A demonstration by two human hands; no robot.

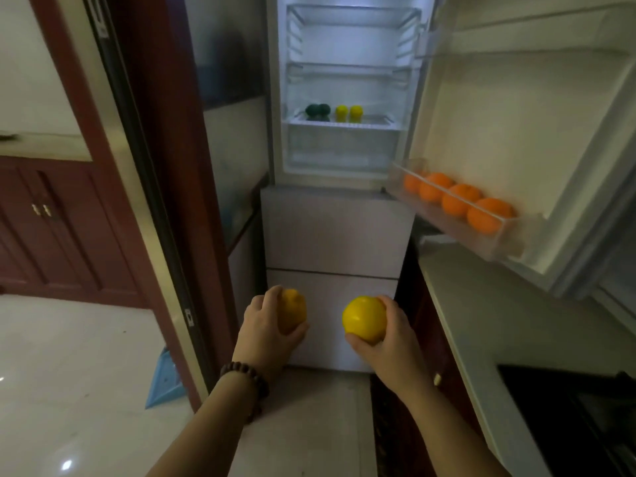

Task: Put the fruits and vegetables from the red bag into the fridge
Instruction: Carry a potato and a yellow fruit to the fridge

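The left hand is wrapped around a yellow fruit. The right hand is wrapped around another yellow fruit. The open fridge is at twelve o'clock. Four oranges sit in its door bin at two o'clock.

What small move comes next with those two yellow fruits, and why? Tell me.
Probably lift both hands toward the open fridge's lowest wire shelf. The left hand grips one round yellow fruit and the right hand another, both low in front of the closed white drawers. Two similar yellow fruits sit on that shelf beside dark green ones, with bare space to their right.
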